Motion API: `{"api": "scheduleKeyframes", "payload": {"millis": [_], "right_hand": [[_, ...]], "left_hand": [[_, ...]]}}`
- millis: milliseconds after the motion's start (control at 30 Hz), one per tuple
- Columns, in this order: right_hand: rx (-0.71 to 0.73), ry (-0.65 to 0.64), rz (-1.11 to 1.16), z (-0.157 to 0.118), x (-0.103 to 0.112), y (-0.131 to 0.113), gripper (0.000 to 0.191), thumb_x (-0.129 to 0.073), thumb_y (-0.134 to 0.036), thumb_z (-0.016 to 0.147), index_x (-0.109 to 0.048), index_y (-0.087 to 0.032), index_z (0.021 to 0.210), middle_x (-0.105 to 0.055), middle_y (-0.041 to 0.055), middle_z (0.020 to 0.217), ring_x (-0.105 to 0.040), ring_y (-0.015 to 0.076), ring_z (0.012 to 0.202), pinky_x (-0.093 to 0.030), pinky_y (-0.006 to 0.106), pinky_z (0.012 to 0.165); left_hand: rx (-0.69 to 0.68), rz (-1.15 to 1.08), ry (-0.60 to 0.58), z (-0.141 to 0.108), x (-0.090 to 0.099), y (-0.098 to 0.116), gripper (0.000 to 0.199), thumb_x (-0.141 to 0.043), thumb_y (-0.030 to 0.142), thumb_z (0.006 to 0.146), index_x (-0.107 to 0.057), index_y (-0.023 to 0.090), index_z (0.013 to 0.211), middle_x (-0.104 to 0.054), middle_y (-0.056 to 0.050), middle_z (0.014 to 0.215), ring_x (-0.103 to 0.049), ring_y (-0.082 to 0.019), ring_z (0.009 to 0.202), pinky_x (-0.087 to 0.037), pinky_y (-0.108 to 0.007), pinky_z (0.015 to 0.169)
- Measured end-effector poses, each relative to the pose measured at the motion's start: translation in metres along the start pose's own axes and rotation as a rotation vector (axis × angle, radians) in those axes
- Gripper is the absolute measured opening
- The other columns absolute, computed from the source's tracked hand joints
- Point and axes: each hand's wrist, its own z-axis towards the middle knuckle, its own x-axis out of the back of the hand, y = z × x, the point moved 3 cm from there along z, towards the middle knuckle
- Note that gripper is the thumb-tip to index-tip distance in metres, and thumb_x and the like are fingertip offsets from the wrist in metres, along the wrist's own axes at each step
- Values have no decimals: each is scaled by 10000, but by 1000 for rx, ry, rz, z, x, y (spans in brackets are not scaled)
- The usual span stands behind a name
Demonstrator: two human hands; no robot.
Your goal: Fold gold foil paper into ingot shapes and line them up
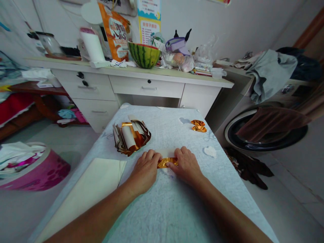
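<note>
A strip of crinkled gold foil paper with a pale part along its far side lies on the cloth-covered table. Gripping its left end is my left hand, fingers curled. My right hand closes on the right end, its thumb on the gold. Beyond my left hand sits a pile of curled gold and white paper pieces. Two folded gold pieces rest at the table's far right. Large pale sheets lie at the left, partly under my left forearm.
The table's pale blue cloth runs to a white desk holding a watermelon-patterned bowl, a paper roll, an orange bag and clutter. A pink bin stands at left; a washing machine draped with clothes is at right.
</note>
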Motion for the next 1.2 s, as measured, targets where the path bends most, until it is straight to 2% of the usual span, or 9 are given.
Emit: {"api": "scheduleKeyframes", "payload": {"millis": [167, 333, 500, 633, 700, 800, 967, 1200], "right_hand": [[31, 2, 125, -1, 0, 14, 227, -659, -384, 808, -582, -216, 940, -531, 54, 959, -488, 206, 897, -343, 312, 790], [-5, -22, 141, -1, 1, 30, 261, -704, -384, 768, -603, -247, 967, -524, 50, 1014, -464, 224, 944, -321, 326, 789], [13, -33, 229, -1, 6, 40, 288, -711, -317, 754, -582, -211, 989, -539, 49, 1015, -466, 208, 933, -331, 318, 810], [35, -6, 317, -1, 10, 40, 223, -639, -251, 795, -586, -187, 1002, -555, 50, 994, -478, 195, 935, -341, 312, 837], [12, 31, 307, 0, 10, 38, 169, -593, -276, 830, -610, -183, 970, -553, 56, 983, -480, 198, 938, -340, 317, 841], [-22, 78, 259, 1, 6, 33, 196, -615, -350, 817, -628, -190, 931, -546, 61, 976, -473, 212, 934, -330, 333, 835], [-88, 96, 248, 3, -3, 30, 228, -697, -340, 733, -624, -208, 904, -542, 50, 975, -457, 222, 931, -305, 334, 803], [-155, 84, 326, 3, -3, 30, 200, -711, -314, 708, -637, -214, 864, -549, 41, 979, -456, 227, 944, -287, 325, 779]], "left_hand": [[1, -8, -13, -1, 2, 0, 312, -359, 54, 822, -539, 219, 1017, -504, -51, 1025, -458, -201, 940, -373, -330, 838], [12, -13, -28, -1, 4, 1, 322, -349, 52, 825, -538, 222, 1022, -504, -50, 1027, -460, -202, 946, -374, -331, 843], [12, -4, -32, 0, 5, 2, 322, -363, 57, 811, -543, 222, 1022, -509, -51, 1025, -455, -204, 943, -374, -338, 855], [-19, -4, -14, 0, 5, 3, 272, -376, 101, 837, -552, 213, 1011, -512, -49, 1003, -455, -204, 943, -377, -346, 864], [-22, -3, 7, 1, 5, 4, 226, -371, 163, 881, -559, 213, 997, -514, -48, 999, -460, -204, 940, -382, -349, 863], [-5, 9, 28, 3, 4, 4, 198, -383, 238, 917, -569, 216, 980, -519, -47, 998, -473, -202, 935, -391, -346, 854], [17, 36, 49, 6, 2, 5, 174, -411, 231, 912, -577, 215, 960, -523, -50, 978, -489, -204, 932, -400, -341, 847], [30, -5, 96, 5, 2, 5, 120, -465, 223, 878, -567, 211, 938, -513, -46, 984, -484, -212, 950, -411, -356, 866]]}}
